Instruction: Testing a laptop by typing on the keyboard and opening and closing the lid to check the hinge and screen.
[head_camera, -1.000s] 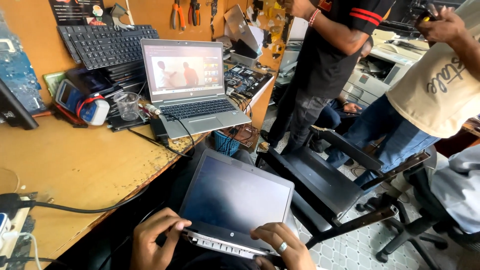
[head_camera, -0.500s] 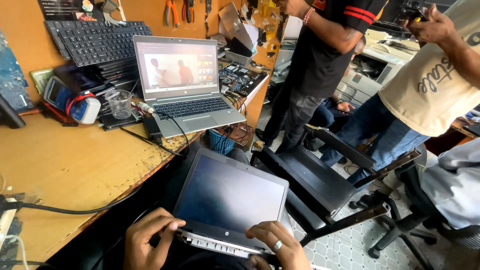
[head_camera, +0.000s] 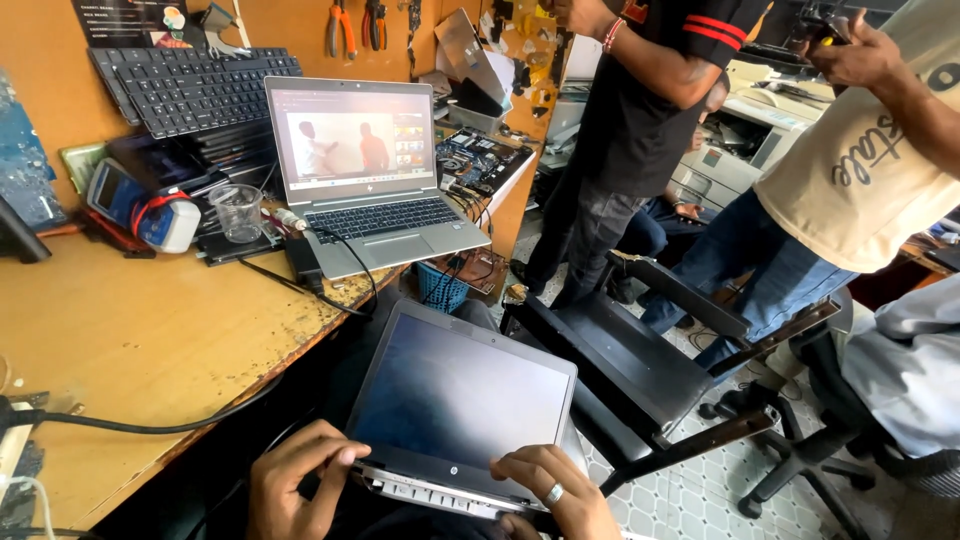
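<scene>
A dark laptop (head_camera: 455, 400) rests on my lap at the bottom of the head view, its lid up and its screen black. My left hand (head_camera: 295, 480) grips its near left edge, fingers curled over the hinge side. My right hand (head_camera: 555, 490), with a ring on one finger, holds the near right edge beside the silver hinge strip. A second, silver laptop (head_camera: 370, 170) stands open on the wooden workbench (head_camera: 140, 340) beyond, its screen lit with a video.
Black keyboards (head_camera: 190, 85) lean against the orange wall. A clear cup (head_camera: 238, 212), a meter (head_camera: 135, 205) and cables lie on the bench. A black chair (head_camera: 640, 350) stands right of me. Two people stand behind it near a printer (head_camera: 740, 130).
The view has shifted slightly. My hands stay on the dark laptop's near edge, and its lid stands at about the same angle.
</scene>
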